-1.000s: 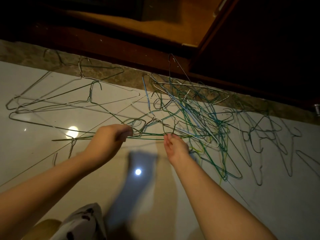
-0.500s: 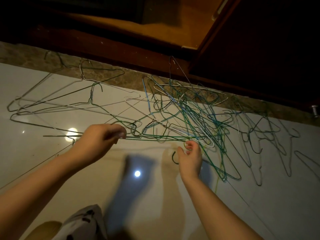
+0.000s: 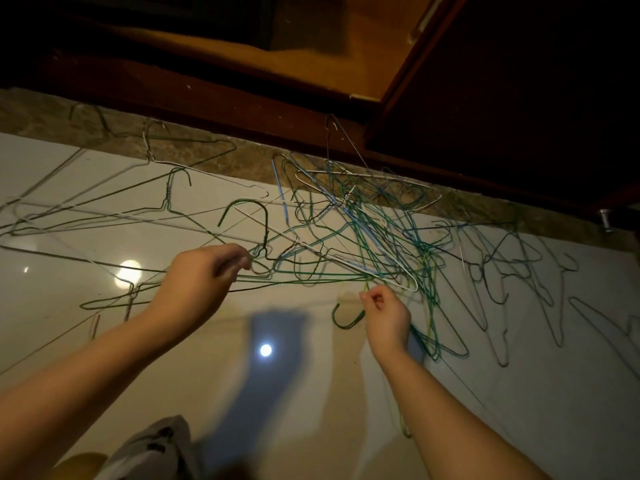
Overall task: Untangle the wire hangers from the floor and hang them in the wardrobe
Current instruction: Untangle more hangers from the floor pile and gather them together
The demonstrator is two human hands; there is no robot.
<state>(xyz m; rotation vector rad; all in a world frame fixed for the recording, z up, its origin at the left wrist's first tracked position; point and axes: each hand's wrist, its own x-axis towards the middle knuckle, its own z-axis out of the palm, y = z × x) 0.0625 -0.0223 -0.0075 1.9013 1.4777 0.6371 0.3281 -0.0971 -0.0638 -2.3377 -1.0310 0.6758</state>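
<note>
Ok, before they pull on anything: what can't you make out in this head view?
Head view only.
Wardrobe interior: dark, cut off by the top edge; no rail visible.
Hanger tangle: overlapping wires hide which strand belongs to which hanger.
Left hand: curled fingers cover the wire it grips.
Right hand: pinches a strand too thin to trace.
Leftmost hangers: cut off by the left edge.

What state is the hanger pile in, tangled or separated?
Tangled: green and blue hangers interlock in one heap on the floor.
</note>
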